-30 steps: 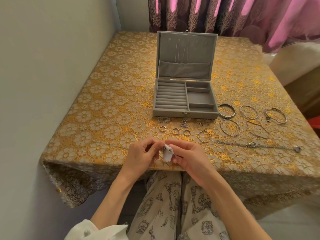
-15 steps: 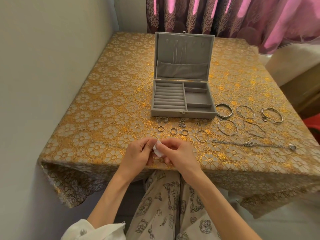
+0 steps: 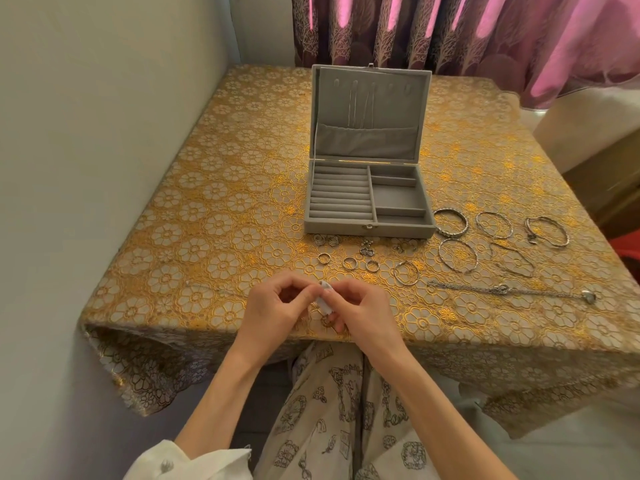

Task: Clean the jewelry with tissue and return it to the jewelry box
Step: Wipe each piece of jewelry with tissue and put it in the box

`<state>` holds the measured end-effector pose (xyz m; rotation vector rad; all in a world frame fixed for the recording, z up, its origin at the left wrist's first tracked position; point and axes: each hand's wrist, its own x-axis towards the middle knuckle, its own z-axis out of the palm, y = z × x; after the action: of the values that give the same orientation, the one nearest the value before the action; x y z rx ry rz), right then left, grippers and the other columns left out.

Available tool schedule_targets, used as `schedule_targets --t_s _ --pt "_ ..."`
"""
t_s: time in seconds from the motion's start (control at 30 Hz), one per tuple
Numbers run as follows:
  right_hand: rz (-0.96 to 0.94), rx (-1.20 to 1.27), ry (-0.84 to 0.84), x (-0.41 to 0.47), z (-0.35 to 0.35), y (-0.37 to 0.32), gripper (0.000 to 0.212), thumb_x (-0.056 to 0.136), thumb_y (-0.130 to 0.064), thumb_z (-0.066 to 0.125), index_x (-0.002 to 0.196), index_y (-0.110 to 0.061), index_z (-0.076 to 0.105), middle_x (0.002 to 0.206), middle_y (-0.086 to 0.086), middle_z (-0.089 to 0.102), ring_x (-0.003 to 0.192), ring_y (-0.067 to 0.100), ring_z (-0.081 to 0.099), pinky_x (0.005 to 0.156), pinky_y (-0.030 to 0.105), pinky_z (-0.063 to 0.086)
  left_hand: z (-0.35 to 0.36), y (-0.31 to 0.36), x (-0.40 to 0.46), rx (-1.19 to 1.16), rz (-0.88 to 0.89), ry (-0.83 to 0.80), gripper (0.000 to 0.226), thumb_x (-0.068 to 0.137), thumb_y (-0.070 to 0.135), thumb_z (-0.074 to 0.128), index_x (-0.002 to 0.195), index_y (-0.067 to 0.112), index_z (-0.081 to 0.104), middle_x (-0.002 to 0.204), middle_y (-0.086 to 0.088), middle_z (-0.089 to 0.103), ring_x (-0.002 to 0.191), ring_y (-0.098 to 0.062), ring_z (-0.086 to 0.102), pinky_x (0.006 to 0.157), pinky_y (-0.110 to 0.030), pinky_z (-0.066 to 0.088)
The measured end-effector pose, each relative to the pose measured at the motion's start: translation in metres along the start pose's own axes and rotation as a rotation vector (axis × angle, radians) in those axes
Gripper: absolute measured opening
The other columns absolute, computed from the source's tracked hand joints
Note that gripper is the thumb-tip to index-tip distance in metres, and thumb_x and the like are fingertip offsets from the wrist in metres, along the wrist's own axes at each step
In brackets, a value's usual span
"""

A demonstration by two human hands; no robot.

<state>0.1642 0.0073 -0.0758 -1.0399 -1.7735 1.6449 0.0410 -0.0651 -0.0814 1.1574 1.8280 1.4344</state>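
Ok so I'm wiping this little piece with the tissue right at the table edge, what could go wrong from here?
1. Both hands, left hand and right hand, work the tissue right at the table's near edge; a slip could send the small piece into your lap or onto the floor.
2. The loose rings lie just beyond your hands; a reach for the jewelry box may knock them.
3. The long chain could snag.

white buttoned sleeve (image 3: 180, 462), cream patterned trousers (image 3: 332, 420)
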Motion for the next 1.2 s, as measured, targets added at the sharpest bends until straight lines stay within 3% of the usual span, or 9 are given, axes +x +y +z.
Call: schedule_targets --t_s 0.2,0.3,0.43,0.57,0.77,0.87,0.97,1.03,1.2 --pt "-0.120 -0.179 0.017 0.000 0.003 0.006 0.011 0.085 -0.023 0.064 0.096 -0.022 0.064 0.075 -0.006 0.065 0.062 0.005 0.061 0.054 0.018 0.047 -0.003 0.001 0.002 -0.066 -0.037 -0.007 0.006 0.079 0.011 0.069 0.078 0.006 0.070 0.058 0.005 0.062 0.051 -0.005 0.052 0.049 -0.013 0.040" --pt "-0.192 -0.298 0.020 0.000 0.003 0.005 0.006 0.086 -0.027 0.063 0.087 -0.022 0.067 0.071 -0.013 0.060 0.066 0.005 0.057 0.057 0.017 0.044 -0.003 -0.001 0.001 -0.067 -0.032 -0.015 0.007 0.079 0.012 0.068 0.077 0.006 0.070 0.063 -0.003 0.063 0.053 -0.006 0.053 0.050 -0.016 0.041" --pt "-0.268 -0.389 -0.020 0.000 0.003 0.005 0.016 0.089 -0.023 0.058 0.077 -0.015 0.065 0.066 -0.013 0.053 0.062 0.003 0.045 0.056 0.015 0.035 -0.004 -0.002 0.001 -0.052 -0.055 -0.024 0.007 0.082 0.014 0.066 0.075 0.011 0.067 0.058 0.000 0.060 0.051 -0.006 0.052 0.050 -0.018 0.042" --pt "-0.303 -0.433 -0.018 0.000 0.008 0.005 0.029 0.092 -0.020 0.052 0.063 -0.021 0.047 0.059 -0.012 0.040 0.059 0.002 0.039 0.054 0.015 0.029 -0.004 0.000 0.000 -0.099 -0.085 -0.011 0.011 0.079 0.024 0.064 0.075 0.015 0.065 0.060 -0.004 0.060 0.054 -0.011 0.053 0.053 -0.027 0.044" --pt "-0.257 -0.397 -0.062 0.001 0.003 0.005 0.023 0.092 -0.023 0.053 0.070 -0.018 0.053 0.058 -0.013 0.042 0.057 0.000 0.042 0.053 0.014 0.031 -0.003 -0.001 0.000 -0.071 -0.087 -0.003 0.009 0.084 0.018 0.063 0.075 0.016 0.065 0.053 0.007 0.058 0.051 -0.006 0.052 0.050 -0.019 0.042" --pt "-0.164 -0.310 -0.119 0.002 -0.003 0.007 0.015 0.092 -0.018 0.054 0.077 -0.021 0.058 0.062 -0.012 0.048 0.056 0.000 0.043 0.054 0.015 0.032 -0.002 -0.001 0.000 -0.077 -0.114 0.008 0.008 0.082 0.022 0.064 0.076 0.017 0.065 0.052 0.005 0.058 0.051 -0.009 0.051 0.052 -0.026 0.042" --pt "-0.090 -0.195 -0.131 0.001 -0.006 0.008 0.015 0.090 -0.018 0.057 0.078 -0.027 0.060 0.068 -0.007 0.056 0.062 0.009 0.053 0.059 0.033 0.046 -0.001 0.000 -0.001 -0.079 -0.126 0.017 0.015 0.078 0.030 0.063 0.078 0.016 0.065 0.053 0.003 0.059 0.052 -0.011 0.053 0.053 -0.028 0.043" --pt "-0.097 -0.177 -0.113 0.001 -0.006 0.006 0.015 0.089 -0.022 0.059 0.076 -0.029 0.061 0.064 -0.005 0.059 0.058 0.011 0.056 0.059 0.034 0.050 -0.002 0.002 -0.001 -0.084 -0.133 0.025 0.021 0.076 0.035 0.061 0.080 0.016 0.065 0.055 0.002 0.060 0.054 -0.012 0.054 0.054 -0.028 0.044" --pt "-0.118 -0.219 -0.087 0.000 -0.004 0.004 0.021 0.090 -0.028 0.056 0.077 -0.014 0.065 0.054 -0.003 0.057 0.049 0.009 0.052 0.054 0.028 0.044 0.000 0.004 -0.002 -0.085 -0.127 0.072 0.021 0.079 0.033 0.061 0.082 0.013 0.065 0.053 0.001 0.060 0.048 -0.006 0.051 0.047 -0.017 0.041"
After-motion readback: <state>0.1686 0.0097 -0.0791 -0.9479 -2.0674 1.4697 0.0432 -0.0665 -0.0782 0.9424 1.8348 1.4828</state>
